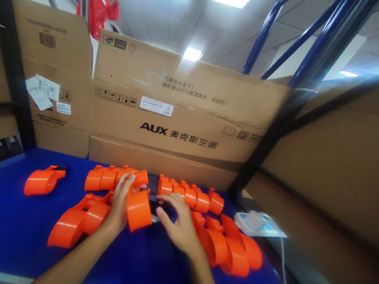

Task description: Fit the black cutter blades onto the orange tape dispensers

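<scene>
My left hand (pixel 120 204) is closed around an orange plastic part (pixel 139 210), which has a wide, smooth, rounded band. Its grip is partly hidden behind the fingers. Just right of that part is my right hand (pixel 179 221), its thumb and fingers apart and nothing visible between them. The fingertips of that hand are close to a black box-like object (pixel 153 185); whether they touch it I cannot tell. Similar orange parts stand in a row (pixel 104 179) behind my left hand, and another row (pixel 188 196) is behind my right.
More orange parts lie at the front left (pixel 68 226) and right (pixel 230 251). A single one with a black end (pixel 44 180) sits far left on the blue tabletop (pixel 6 211). Cardboard (pixel 179 102) walls the back. A white device (pixel 260 225) with a cable is at right.
</scene>
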`<state>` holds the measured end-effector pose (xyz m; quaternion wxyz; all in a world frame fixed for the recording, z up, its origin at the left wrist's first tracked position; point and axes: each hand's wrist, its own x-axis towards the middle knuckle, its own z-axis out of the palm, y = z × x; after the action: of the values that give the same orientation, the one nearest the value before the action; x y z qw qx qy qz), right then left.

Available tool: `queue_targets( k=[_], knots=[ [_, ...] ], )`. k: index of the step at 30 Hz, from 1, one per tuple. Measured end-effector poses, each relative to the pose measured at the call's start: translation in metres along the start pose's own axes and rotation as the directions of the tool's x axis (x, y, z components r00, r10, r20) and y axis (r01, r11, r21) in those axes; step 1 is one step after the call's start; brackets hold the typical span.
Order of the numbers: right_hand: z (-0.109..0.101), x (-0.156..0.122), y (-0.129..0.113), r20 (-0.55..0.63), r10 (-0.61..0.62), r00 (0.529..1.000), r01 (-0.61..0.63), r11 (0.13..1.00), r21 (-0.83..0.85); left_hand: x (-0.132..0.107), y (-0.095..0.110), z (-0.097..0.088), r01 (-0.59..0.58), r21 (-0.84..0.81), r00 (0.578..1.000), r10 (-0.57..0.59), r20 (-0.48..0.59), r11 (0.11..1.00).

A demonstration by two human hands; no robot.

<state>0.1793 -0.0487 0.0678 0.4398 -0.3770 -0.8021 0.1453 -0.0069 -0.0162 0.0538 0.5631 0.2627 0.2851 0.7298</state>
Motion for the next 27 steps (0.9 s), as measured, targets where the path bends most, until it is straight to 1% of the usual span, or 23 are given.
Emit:
queue_targets(
  k=[3, 5, 7, 9, 10, 11, 13, 14, 16, 18, 20, 21, 24, 25, 27],
  knots=[
    [-0.003, -0.002, -0.006, 0.091, -0.075, 0.993, 0.066, 0.993, 0.101, 0.000, 0.002, 0.007, -0.031, 0.015, 0.999, 0.032, -0.020, 0.999],
    [-0.003, -0.003, -0.008, 0.131, -0.089, 0.987, 0.072, 0.989, 0.127, 0.001, 0.000, 0.008, -0.039, 0.034, 0.999, 0.039, 0.004, 0.999],
    [-0.002, -0.004, -0.006, 0.135, -0.096, 0.986, 0.076, 0.987, 0.142, 0.002, -0.004, 0.006, -0.070, 0.065, 0.997, 0.066, 0.050, 0.995],
    [-0.001, -0.005, -0.003, 0.100, -0.108, 0.989, 0.092, 0.984, 0.154, 0.004, -0.010, 0.003, -0.088, 0.092, 0.989, 0.077, 0.124, 0.992],
    [-0.001, -0.006, -0.002, 0.078, -0.113, 0.991, 0.100, 0.983, 0.151, 0.004, -0.013, 0.001, -0.080, 0.105, 0.983, 0.061, 0.171, 0.991],
    [-0.001, -0.006, 0.000, 0.054, -0.113, 0.992, 0.104, 0.985, 0.140, 0.004, -0.015, -0.001, -0.063, 0.115, 0.974, 0.036, 0.225, 0.991],
    [-0.001, -0.006, 0.001, 0.000, -0.098, 0.995, 0.097, 0.991, 0.087, 0.001, -0.019, -0.004, -0.041, 0.137, 0.941, -0.008, 0.338, 0.990],
    [-0.001, -0.006, 0.002, -0.032, -0.088, 0.996, 0.090, 0.994, 0.054, -0.001, -0.019, -0.006, -0.052, 0.157, 0.923, -0.013, 0.383, 0.986],
    [-0.001, -0.004, 0.002, -0.094, -0.081, 0.992, 0.082, 0.997, 0.002, -0.007, -0.017, -0.007, -0.128, 0.210, 0.896, 0.022, 0.444, 0.969],
    [-0.001, -0.003, 0.001, -0.136, -0.094, 0.986, 0.092, 0.996, -0.021, -0.014, -0.012, -0.005, -0.228, 0.279, 0.871, 0.067, 0.487, 0.933],
    [0.000, -0.001, -0.001, -0.151, -0.111, 0.982, 0.109, 0.994, -0.026, -0.022, -0.003, 0.000, -0.285, 0.322, 0.857, 0.091, 0.507, 0.903],
    [0.000, -0.001, -0.002, -0.153, -0.117, 0.981, 0.114, 0.993, -0.027, -0.027, 0.003, 0.003, -0.282, 0.328, 0.860, 0.086, 0.504, 0.902],
    [-0.002, -0.001, -0.006, -0.117, -0.129, 0.985, 0.127, 0.992, -0.025, -0.040, 0.020, 0.009, -0.218, 0.305, 0.888, 0.058, 0.456, 0.927],
    [-0.002, -0.002, -0.006, -0.092, -0.139, 0.986, 0.138, 0.990, -0.019, -0.042, 0.026, 0.010, -0.220, 0.301, 0.894, 0.068, 0.443, 0.928],
    [-0.004, -0.003, -0.006, -0.055, -0.169, 0.984, 0.169, 0.986, -0.006, -0.042, 0.037, 0.007, -0.271, 0.318, 0.899, 0.121, 0.420, 0.909]
  ],
)
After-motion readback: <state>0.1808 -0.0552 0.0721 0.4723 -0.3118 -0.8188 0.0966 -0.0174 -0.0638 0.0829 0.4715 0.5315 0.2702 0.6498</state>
